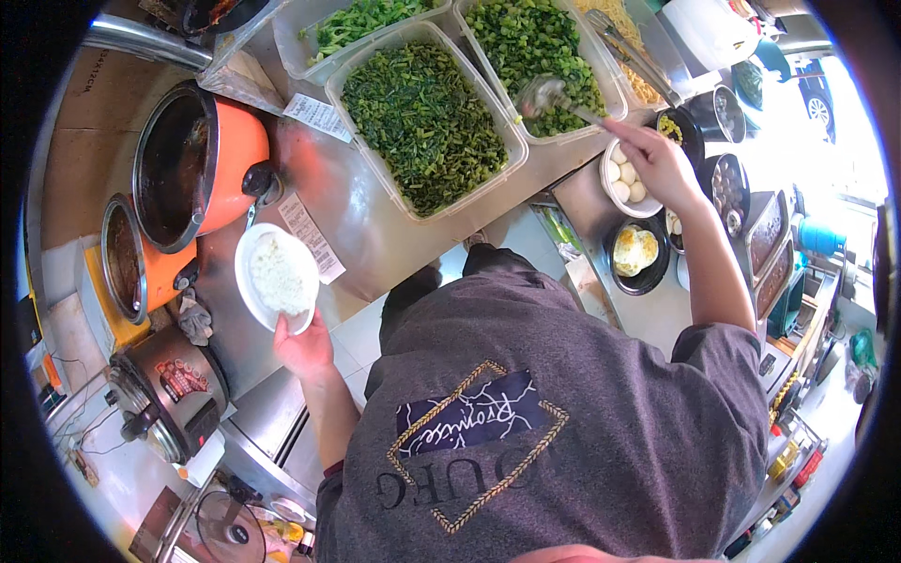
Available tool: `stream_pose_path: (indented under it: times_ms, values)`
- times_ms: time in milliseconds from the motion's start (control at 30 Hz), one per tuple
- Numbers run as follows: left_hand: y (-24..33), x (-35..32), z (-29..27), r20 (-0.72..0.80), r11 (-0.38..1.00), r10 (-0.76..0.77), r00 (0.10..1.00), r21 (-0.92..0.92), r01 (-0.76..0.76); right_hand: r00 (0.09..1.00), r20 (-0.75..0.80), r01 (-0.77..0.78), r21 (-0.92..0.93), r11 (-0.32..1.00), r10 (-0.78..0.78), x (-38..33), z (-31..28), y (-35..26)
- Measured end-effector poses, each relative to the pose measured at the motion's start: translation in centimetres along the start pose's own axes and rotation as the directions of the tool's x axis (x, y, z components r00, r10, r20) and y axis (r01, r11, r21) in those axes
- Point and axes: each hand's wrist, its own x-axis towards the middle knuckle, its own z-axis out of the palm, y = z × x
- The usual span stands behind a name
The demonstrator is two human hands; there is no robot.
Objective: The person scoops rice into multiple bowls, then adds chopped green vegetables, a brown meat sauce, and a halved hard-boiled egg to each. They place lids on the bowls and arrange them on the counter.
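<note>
My left hand (307,351) grips the lower edge of a white bowl (243,274) with white rice (282,270) in it. It holds the bowl tilted beside the counter's front. On the right, my right hand (661,167) is closed on the handle of a metal spoon (574,109). The spoon's blurred head lies over bright chopped greens (526,47) in a clear plastic tub (615,98). A second tub (518,167) nearer me is full of darker chopped greens (422,122).
Orange round cookers (233,155) stand at left, above a dark pressure cooker (174,385). Under my right forearm are a bowl of peeled eggs (627,178) and a black bowl with fried eggs (635,251). Metal tongs (633,52) lie across a tub of yellow shreds at the back.
</note>
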Motion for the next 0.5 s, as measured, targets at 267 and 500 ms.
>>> stream_pose_path:
  times_ms: [267,500]
  values:
    - [-2.2,-1.7,6.7,0.185,0.993,-0.107,0.977,-0.028,0.114,0.992,-0.111,-0.055,0.013,0.998,0.056,-0.9,-0.5,1.3]
    - [-8.0,0.9,12.2,0.568,0.998,0.055,0.821,-0.012,-0.058,0.921,0.366,0.268,-0.35,0.898,-0.133,2.7,6.4,-8.6]
